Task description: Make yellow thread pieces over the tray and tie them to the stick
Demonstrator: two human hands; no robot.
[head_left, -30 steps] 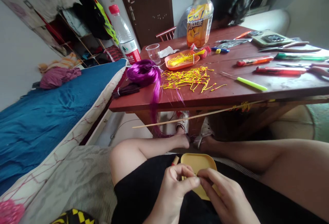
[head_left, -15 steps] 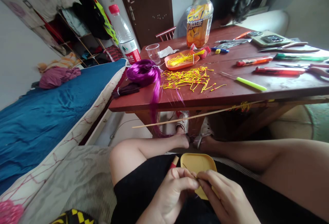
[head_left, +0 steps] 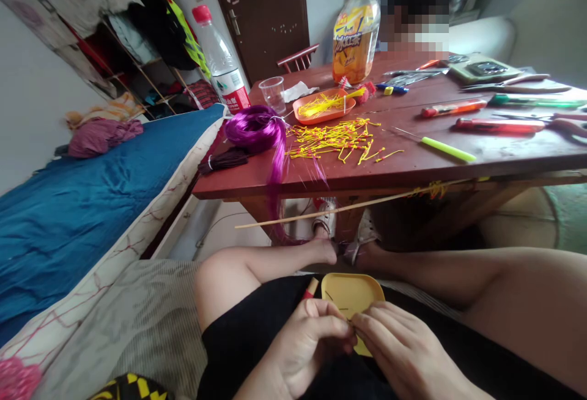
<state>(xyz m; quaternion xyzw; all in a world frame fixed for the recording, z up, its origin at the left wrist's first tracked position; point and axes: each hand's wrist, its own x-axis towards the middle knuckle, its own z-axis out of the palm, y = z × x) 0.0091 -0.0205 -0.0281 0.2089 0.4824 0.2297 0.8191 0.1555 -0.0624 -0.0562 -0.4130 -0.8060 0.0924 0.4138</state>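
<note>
Ahead and left of the left hand, a glossy purple hank of fine strands lies on the dark-red wooden worktop. Its tail hangs over the near edge, so a shifting leg could snag it and drag the hank down. Beyond both hands, a slender pale wooden stick slants before that edge, where a lifted knee might knock it. Just beyond the left hand's fingers, a small red-and-tan cylinder lies by the black cloth of the lap and could roll away if the cloth moves.

The left hand pinches a tiny thin piece, too small to make out, between thumb and forefinger. It sits over a shallow yellow plastic tray, partly covered by the hands; a tilting lap could spill its thin dark slivers. The right hand has its fingertips gathered on the same piece; an uneven pull could make it slip.
</note>
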